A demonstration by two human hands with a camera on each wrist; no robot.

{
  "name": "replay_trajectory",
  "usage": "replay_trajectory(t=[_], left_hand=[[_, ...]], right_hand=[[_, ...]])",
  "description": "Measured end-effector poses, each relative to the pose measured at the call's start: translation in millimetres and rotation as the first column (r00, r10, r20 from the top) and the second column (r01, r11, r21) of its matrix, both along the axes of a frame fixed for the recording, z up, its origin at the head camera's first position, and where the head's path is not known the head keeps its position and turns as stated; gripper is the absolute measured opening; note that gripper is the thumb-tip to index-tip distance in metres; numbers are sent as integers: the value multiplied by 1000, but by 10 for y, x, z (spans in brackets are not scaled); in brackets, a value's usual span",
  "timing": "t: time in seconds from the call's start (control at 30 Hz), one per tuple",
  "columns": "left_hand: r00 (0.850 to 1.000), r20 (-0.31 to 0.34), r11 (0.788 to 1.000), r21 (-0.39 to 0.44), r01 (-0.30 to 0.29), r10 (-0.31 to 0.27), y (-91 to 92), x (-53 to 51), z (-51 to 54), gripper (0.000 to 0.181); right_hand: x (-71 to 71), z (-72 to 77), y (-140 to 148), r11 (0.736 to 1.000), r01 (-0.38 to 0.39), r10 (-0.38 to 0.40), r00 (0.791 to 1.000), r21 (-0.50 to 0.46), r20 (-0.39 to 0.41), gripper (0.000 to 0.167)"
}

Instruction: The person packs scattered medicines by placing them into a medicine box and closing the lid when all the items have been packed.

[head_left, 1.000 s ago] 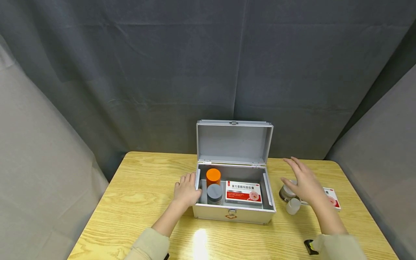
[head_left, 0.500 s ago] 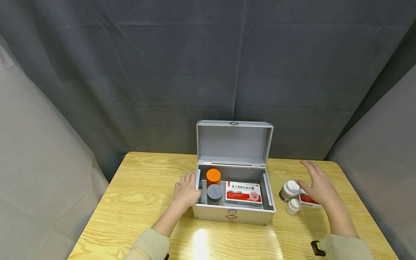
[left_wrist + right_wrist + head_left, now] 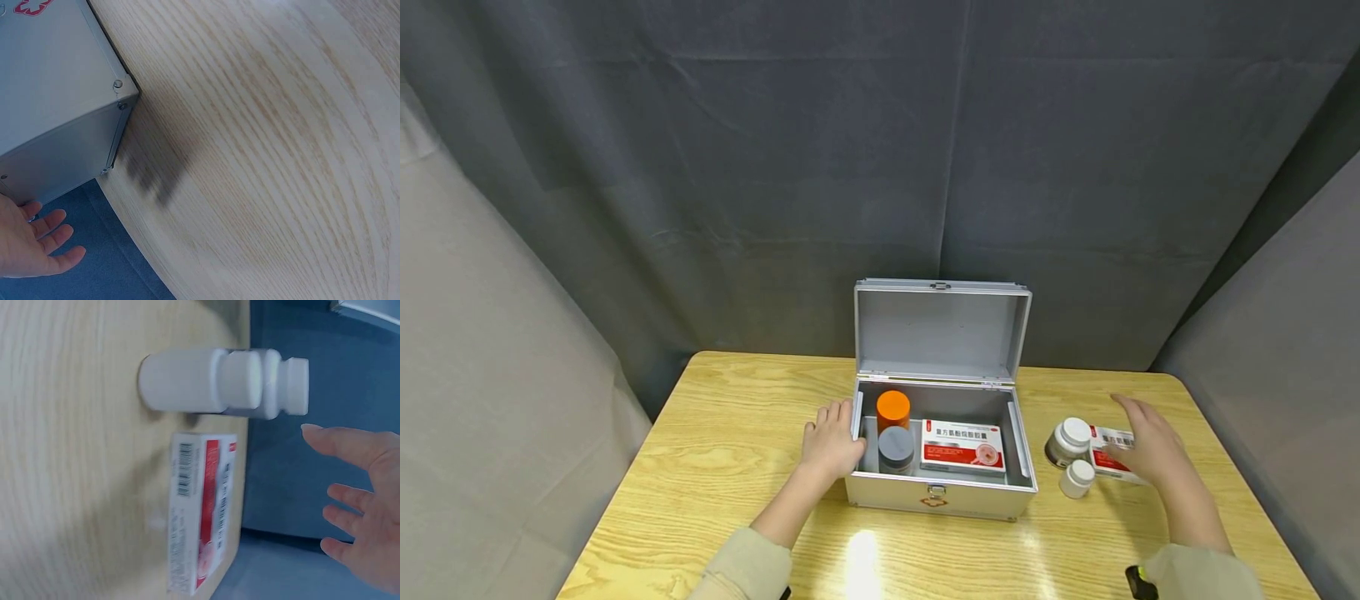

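Note:
A silver medicine case [image 3: 934, 497] stands with its lid raised. My left hand [image 3: 831, 442] holds its left wall, thumb over the rim and fingers on the outside; the left wrist view shows those fingers [image 3: 53, 236] beside the case's side. My right hand [image 3: 1152, 450] hovers with fingers spread above a red and white medicine box [image 3: 1103, 437] on the table. The right wrist view shows the hand [image 3: 369, 487] apart from that box [image 3: 201, 512]. Left of it stand a small white pill bottle [image 3: 1077, 478] and a larger dark-bodied, white-capped bottle [image 3: 1067, 442].
Inside the case are an orange-capped bottle [image 3: 892, 407], a grey-capped jar [image 3: 896, 448] and another red and white medicine box [image 3: 962, 444]. A wooden table [image 3: 722, 433] carries everything. Dark cloth [image 3: 760, 208] hangs behind, with pale cloth on both sides.
My right hand has moved away from above the two bottles, rightward and then nearer to me, uncovering them and part of the medicine box. My left hand stays at the case.

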State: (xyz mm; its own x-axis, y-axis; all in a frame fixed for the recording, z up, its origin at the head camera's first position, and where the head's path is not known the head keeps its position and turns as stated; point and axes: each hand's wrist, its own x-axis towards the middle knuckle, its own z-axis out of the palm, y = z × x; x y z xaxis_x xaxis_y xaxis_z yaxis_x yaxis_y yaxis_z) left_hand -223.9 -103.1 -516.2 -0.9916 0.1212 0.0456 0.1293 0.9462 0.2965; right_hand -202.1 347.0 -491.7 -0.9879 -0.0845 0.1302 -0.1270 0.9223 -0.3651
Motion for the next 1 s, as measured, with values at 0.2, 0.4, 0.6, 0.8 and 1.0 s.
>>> replay_trajectory(t=[0.2,0.4,0.6,0.8,1.0], left_hand=[[1000,1,1000,-5,-4,4,-1,-4,-2,64],[1000,-1,1000,11,-9,9,4,9,6,64],[1000,-6,1000,16,-12,12,3,21,15,65],[1000,2,1000,15,-10,10,2,23,18,65],[1000,-6,1000,12,-8,8,0,14,11,64]], right_hand=[[-24,-160,132,1000,23,-24,997,19,70,87],[-26,-268,215,999,43,-44,990,14,135,91],[-43,-354,270,998,68,-67,983,1,174,94],[-93,-473,317,998,69,-65,979,-13,191,94],[-126,-559,308,998,58,-58,979,8,194,97]])
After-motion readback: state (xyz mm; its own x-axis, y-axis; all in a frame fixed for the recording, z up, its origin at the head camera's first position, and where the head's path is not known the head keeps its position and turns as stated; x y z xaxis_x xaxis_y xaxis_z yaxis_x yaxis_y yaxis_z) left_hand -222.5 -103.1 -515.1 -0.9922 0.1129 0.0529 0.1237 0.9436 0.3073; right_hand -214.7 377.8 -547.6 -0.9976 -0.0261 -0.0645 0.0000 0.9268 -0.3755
